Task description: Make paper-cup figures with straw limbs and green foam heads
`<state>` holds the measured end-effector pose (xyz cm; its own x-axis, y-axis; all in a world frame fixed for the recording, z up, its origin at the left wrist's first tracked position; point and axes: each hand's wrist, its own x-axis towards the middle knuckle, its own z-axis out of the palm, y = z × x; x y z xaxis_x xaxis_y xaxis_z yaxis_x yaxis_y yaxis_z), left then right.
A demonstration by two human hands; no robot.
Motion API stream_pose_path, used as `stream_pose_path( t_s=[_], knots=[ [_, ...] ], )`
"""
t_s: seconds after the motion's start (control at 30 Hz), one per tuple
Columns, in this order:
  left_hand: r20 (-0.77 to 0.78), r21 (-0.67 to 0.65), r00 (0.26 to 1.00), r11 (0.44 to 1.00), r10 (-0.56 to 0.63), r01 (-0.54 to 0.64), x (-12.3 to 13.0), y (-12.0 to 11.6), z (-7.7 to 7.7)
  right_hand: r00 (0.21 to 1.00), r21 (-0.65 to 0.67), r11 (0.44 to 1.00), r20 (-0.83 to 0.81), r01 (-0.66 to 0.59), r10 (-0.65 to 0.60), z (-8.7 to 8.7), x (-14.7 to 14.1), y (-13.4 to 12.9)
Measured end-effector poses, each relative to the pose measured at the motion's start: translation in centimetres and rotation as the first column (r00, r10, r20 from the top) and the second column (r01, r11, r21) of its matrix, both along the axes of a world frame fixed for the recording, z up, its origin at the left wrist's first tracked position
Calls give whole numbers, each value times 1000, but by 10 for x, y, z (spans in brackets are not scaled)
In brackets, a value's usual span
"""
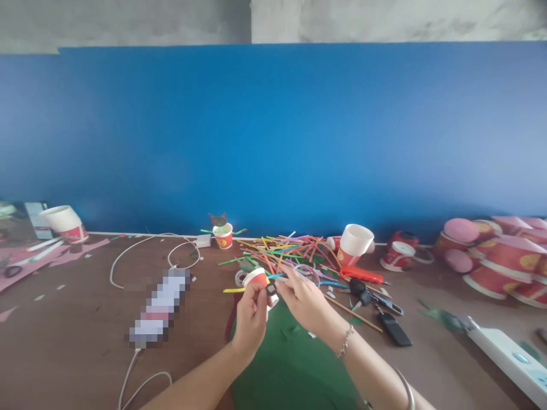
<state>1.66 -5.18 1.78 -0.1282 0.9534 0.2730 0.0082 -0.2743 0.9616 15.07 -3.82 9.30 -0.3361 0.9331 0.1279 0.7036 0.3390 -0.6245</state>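
Observation:
My left hand (250, 324) pinches a small dark piece (268, 289) with a pale square on it, between thumb and fingertips. My right hand (305, 299) reaches in from the right, fingers extended and thumb close to that piece; whether it touches cannot be made out. Just behind the left fingertips is a red-and-white paper cup (255, 276), partly covered by the hand. Beneath both hands lies a green sheet (294, 364). A tape roll (240, 278) rests beside the cup.
Colourful pipe cleaners (284, 249) are heaped behind my hands. Rightward are a white cup (356, 242), an orange-red cutter (362, 275), keys (362, 291), stacked cups (508, 256) and a power strip (513, 356). Leftward lie a blurred-out phone (160, 307) and a decorated cup (223, 238).

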Motion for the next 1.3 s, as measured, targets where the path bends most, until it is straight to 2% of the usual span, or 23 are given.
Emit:
stream_pose_path(
  t_s=[0.1,0.23,0.3,0.4,0.53,0.7,0.87,1.0,1.13,1.3],
  knots=[
    [57,-35,995,996,-79,81,1,-3,0,997,-18,997,-24,-76,76,0,2,5],
    [189,-87,967,977,-174,193,2,-4,1,986,39,986,-38,-163,164,0,0,5],
    [178,-93,964,971,-199,218,2,-4,2,982,57,982,-58,-178,181,-1,-1,5],
    [143,-91,972,975,-189,203,2,-4,3,974,16,978,-94,-206,206,-4,-2,6],
    [230,-130,958,970,-173,207,5,-2,0,960,-57,972,-180,-227,213,-11,-3,11],
    [317,-168,935,961,-157,218,6,-1,-4,965,-10,981,-180,-195,190,-15,-3,14],
    [230,-114,952,966,-204,234,3,-2,0,981,23,991,-140,-132,134,-17,0,18],
    [112,-72,991,994,-79,87,2,-1,2,983,203,979,-183,22,16,-14,0,15],
    [-15,-45,1000,999,27,-28,2,0,1,990,333,943,-123,-21,65,-9,-3,9],
    [-119,31,992,999,42,-39,1,0,0,999,344,938,-13,-42,50,-11,-5,5]
  ],
)
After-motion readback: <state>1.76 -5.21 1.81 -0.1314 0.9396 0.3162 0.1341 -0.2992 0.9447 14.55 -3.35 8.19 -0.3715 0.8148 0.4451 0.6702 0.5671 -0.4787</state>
